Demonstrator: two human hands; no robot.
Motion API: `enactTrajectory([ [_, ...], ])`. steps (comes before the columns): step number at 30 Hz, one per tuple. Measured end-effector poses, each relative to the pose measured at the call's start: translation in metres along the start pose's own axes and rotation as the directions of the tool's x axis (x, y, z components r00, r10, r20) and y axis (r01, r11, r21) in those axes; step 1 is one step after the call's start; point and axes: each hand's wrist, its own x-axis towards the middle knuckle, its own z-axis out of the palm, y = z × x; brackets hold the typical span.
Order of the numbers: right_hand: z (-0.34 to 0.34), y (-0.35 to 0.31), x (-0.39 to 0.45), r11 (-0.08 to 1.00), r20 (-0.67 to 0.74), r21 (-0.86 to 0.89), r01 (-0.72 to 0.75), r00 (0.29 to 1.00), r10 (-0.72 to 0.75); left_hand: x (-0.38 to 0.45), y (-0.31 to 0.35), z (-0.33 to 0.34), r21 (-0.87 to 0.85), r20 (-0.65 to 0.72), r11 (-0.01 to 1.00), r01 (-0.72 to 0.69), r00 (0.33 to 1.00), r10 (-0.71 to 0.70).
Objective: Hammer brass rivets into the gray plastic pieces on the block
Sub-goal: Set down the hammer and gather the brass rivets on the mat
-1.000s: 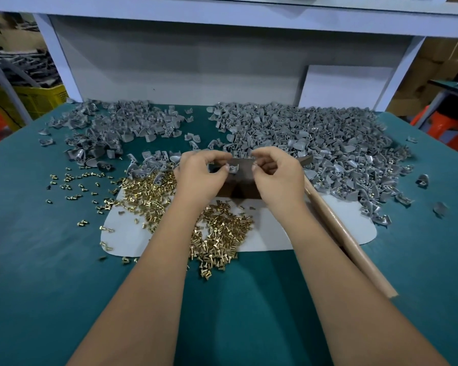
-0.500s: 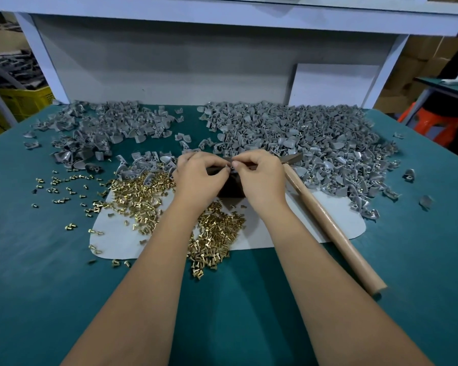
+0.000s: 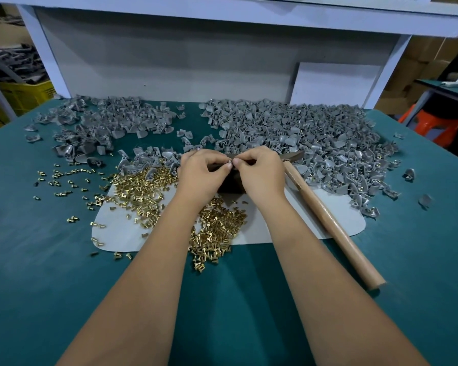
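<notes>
My left hand (image 3: 200, 175) and my right hand (image 3: 262, 175) meet over the dark block (image 3: 230, 184), fingertips pinched together on a small gray plastic piece (image 3: 230, 163) that is mostly hidden. Whether a rivet is between the fingers I cannot tell. Brass rivets (image 3: 143, 188) lie heaped on a pale mat (image 3: 122, 231) left of and below the hands. The hammer lies to the right, its wooden handle (image 3: 328, 220) running toward me and its dark head (image 3: 292, 155) beside my right hand.
A large pile of gray plastic pieces (image 3: 302, 138) covers the far right of the green table (image 3: 50, 260); a smaller pile (image 3: 103, 128) lies far left. Loose rivets (image 3: 64, 178) are scattered at left. A white shelf frame (image 3: 169, 62) stands behind.
Both hands have closed in together over the block, fingertips now touching at the middle. The view has shifted slightly; hammer and piles lie as before.
</notes>
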Motion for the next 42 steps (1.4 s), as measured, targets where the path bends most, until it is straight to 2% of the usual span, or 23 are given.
enactTrajectory([
  [4,-0.004,0.001,0.0,0.999,0.045,0.031,0.009,0.999,-0.01,0.0,-0.001,0.001,-0.009,0.0,1.0,0.01,1.0,-0.01],
  [11,0.0,-0.003,0.002,0.998,0.068,-0.067,0.016,0.998,-0.012,-0.001,-0.002,0.002,-0.003,-0.016,1.0,0.005,1.0,-0.005],
  [15,-0.006,0.005,0.0,0.997,0.101,0.025,0.075,0.992,-0.077,-0.001,-0.002,0.002,-0.001,-0.014,1.0,-0.005,1.0,0.005],
  [19,-0.012,0.003,0.002,0.974,0.087,0.22,-0.056,0.996,0.037,-0.001,-0.002,0.002,0.014,-0.014,1.0,0.016,1.0,-0.016],
  [24,-0.007,0.003,0.003,0.999,0.12,-0.007,0.049,0.992,-0.047,0.0,-0.002,0.002,0.033,0.004,0.999,0.01,1.0,-0.01],
  [28,-0.004,0.0,0.006,0.991,0.09,-0.12,0.067,0.994,-0.056,0.0,-0.002,0.002,0.034,0.002,0.999,0.004,1.0,-0.004],
  [35,-0.003,-0.002,0.003,0.991,0.072,-0.123,0.059,0.996,-0.05,0.0,-0.002,0.002,0.029,-0.003,1.0,-0.007,1.0,0.008],
  [42,-0.004,-0.007,0.005,0.99,0.076,-0.142,-0.009,0.997,0.02,-0.001,-0.003,0.004,0.006,-0.018,1.0,0.022,1.0,-0.022],
])
